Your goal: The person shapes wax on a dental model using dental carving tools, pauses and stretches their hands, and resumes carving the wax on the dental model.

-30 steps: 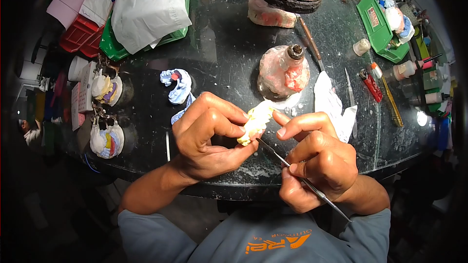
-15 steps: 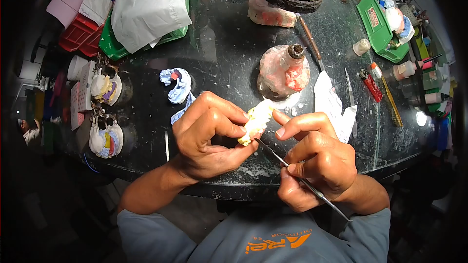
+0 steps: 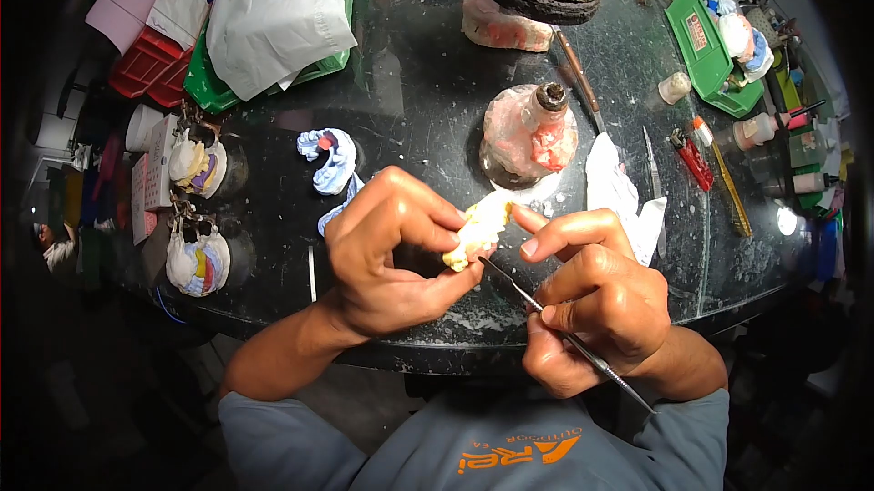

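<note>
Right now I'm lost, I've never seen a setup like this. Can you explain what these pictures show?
There's no robot here. One camera, worn on a person's head, takes every picture, looking forward and down at their bare hands.

The left hand pinches a small, knobbly, pale yellow piece. The right hand holds a thin silver metal tool, its tip close to that piece; I can't tell whether they touch.

On the scuffed black tabletop are a blue horseshoe-shaped mould, a pink-stained round pot with a dark neck, and crumpled white paper or cloth. Farther away is a round black dish of something red.
</note>
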Action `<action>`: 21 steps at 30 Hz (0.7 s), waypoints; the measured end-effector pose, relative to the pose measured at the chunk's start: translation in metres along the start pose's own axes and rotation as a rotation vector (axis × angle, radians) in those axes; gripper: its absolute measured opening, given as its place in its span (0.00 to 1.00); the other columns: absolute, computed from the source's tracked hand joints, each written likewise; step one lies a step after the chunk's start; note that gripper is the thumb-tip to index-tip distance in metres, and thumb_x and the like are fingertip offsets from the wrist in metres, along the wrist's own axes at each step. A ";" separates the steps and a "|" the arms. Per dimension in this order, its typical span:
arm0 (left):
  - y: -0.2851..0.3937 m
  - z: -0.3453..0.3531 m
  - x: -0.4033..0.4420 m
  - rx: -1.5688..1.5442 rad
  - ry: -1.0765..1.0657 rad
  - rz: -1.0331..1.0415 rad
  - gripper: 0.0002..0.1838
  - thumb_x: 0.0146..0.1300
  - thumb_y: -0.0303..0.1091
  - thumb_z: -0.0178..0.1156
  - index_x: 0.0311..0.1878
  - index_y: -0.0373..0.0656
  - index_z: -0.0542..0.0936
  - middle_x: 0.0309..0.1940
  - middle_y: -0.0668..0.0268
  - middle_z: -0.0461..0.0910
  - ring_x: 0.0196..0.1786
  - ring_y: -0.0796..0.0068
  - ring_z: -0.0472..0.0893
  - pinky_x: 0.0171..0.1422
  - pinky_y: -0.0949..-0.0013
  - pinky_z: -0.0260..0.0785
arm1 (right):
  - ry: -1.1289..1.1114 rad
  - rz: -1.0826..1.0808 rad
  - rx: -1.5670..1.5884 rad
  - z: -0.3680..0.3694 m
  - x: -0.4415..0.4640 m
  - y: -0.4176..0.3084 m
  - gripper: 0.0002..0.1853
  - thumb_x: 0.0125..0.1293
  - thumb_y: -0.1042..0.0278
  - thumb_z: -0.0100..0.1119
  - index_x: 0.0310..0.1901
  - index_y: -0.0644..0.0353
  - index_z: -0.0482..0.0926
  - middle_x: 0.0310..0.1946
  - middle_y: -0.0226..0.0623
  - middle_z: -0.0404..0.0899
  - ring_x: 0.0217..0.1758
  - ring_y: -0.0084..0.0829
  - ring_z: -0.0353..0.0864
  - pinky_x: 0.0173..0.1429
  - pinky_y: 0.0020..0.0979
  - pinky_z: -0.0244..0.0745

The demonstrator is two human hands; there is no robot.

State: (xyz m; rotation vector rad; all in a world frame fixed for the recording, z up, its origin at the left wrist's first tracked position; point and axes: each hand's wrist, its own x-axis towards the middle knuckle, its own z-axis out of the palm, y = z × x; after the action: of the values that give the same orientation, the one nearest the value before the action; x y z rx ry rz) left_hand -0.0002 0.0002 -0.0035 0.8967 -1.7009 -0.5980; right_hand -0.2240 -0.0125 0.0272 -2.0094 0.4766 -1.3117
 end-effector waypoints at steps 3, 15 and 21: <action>0.000 0.000 0.002 -0.207 -0.079 -0.160 0.22 0.46 0.14 0.80 0.39 0.39 0.77 0.43 0.55 0.82 0.47 0.70 0.87 0.54 0.69 0.82 | -0.005 0.012 0.010 -0.004 0.003 0.000 0.12 0.42 0.84 0.68 0.29 0.62 0.77 0.26 0.34 0.77 0.46 0.47 0.85 0.55 0.48 0.86; 0.003 0.002 0.001 -0.367 -0.094 -0.344 0.23 0.49 0.10 0.76 0.46 0.34 0.77 0.48 0.53 0.83 0.54 0.67 0.88 0.58 0.67 0.86 | 0.005 0.022 -0.041 -0.003 0.002 0.004 0.12 0.41 0.84 0.69 0.25 0.61 0.75 0.26 0.34 0.78 0.44 0.48 0.87 0.48 0.42 0.85; 0.003 0.001 0.001 -0.358 -0.096 -0.337 0.23 0.50 0.10 0.76 0.47 0.34 0.77 0.47 0.53 0.83 0.54 0.66 0.88 0.58 0.68 0.86 | 0.016 0.017 -0.053 -0.001 0.002 0.004 0.12 0.40 0.84 0.69 0.25 0.61 0.75 0.26 0.34 0.78 0.44 0.48 0.88 0.46 0.40 0.85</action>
State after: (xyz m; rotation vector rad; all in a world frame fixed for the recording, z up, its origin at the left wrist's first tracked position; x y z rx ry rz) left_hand -0.0026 0.0009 -0.0010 0.9077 -1.4691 -1.1484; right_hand -0.2242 -0.0170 0.0261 -2.0350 0.5394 -1.3187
